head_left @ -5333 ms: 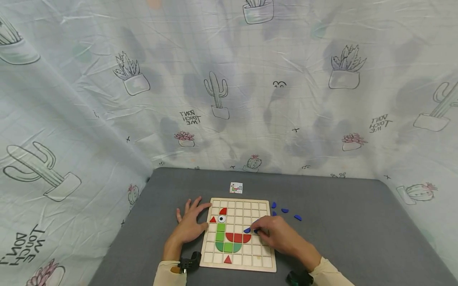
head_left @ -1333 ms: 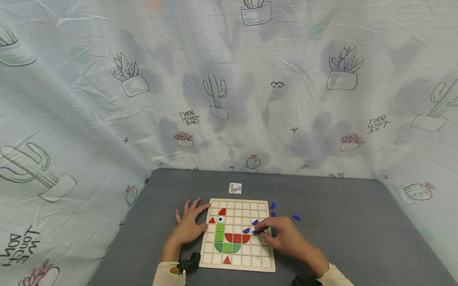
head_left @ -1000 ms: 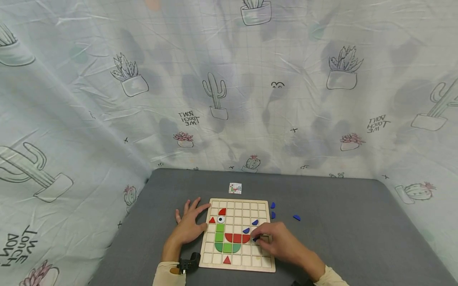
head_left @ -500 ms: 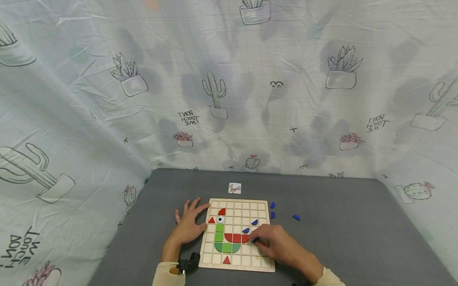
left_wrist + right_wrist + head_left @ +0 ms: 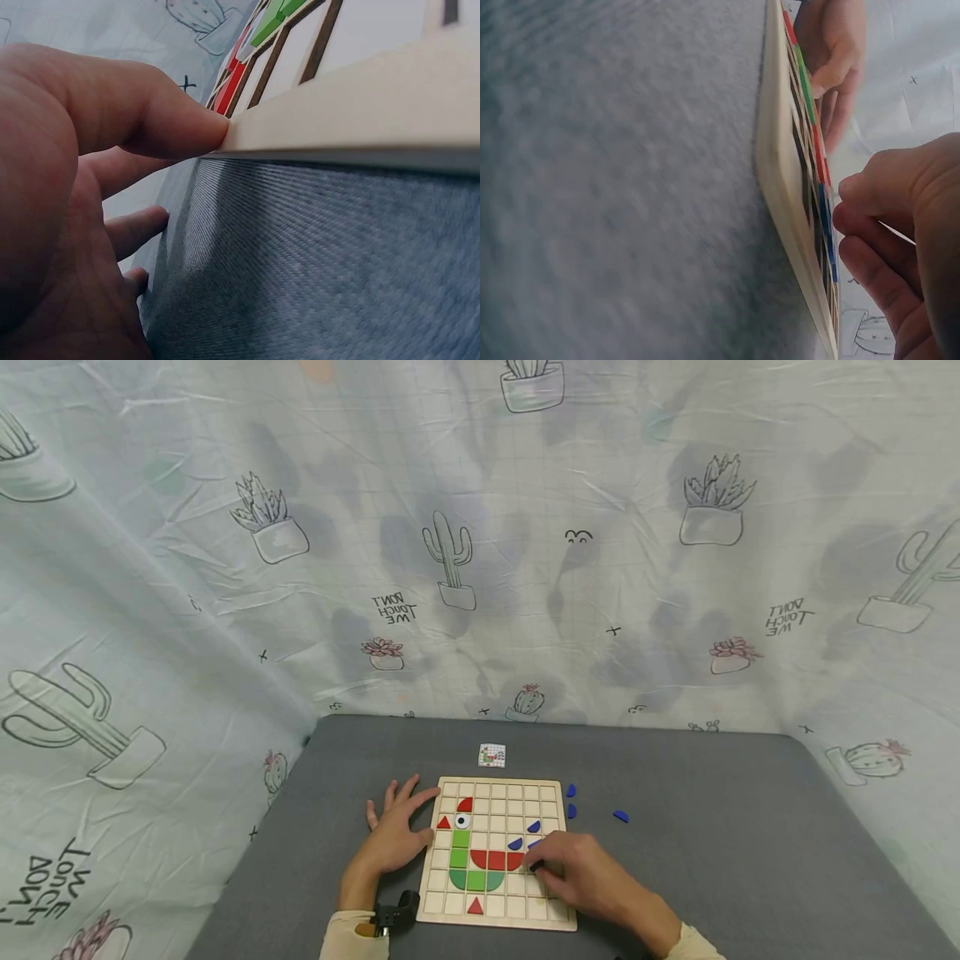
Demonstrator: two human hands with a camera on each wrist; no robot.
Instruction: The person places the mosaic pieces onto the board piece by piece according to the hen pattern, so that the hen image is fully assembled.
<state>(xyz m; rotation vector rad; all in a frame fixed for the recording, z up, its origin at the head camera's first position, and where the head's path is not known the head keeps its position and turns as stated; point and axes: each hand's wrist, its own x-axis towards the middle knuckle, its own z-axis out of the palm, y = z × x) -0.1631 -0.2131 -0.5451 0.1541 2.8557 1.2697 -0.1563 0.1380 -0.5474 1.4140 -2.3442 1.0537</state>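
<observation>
A square wooden grid board (image 5: 495, 920) lies on the table with red, green and blue pieces in its cells. My left hand (image 5: 393, 828) rests at its left side with spread fingers, thumb and forefinger touching the edge. In the left wrist view the thumb (image 5: 172, 112) presses the board's rim. My right hand (image 5: 581, 868) is over the board's right part, its fingertips pinching a small dark blue half-round piece (image 5: 535, 865). Just beyond them sit blue half-round pieces (image 5: 515, 843), one partly hidden by the hand. In the right wrist view, blue pieces (image 5: 825, 210) show beside the fingertips.
Three loose blue half-round pieces lie right of the board, one (image 5: 621, 817) farther out than the others. A small picture card (image 5: 492, 755) lies behind the board. The grey table (image 5: 712, 827) meets a patterned curtain (image 5: 570, 635) at the back.
Over five seconds, one loose blue piece has left the table at the right. Since 1.3 seconds ago, my right hand has shifted one row nearer. The left hand keeps its place.
</observation>
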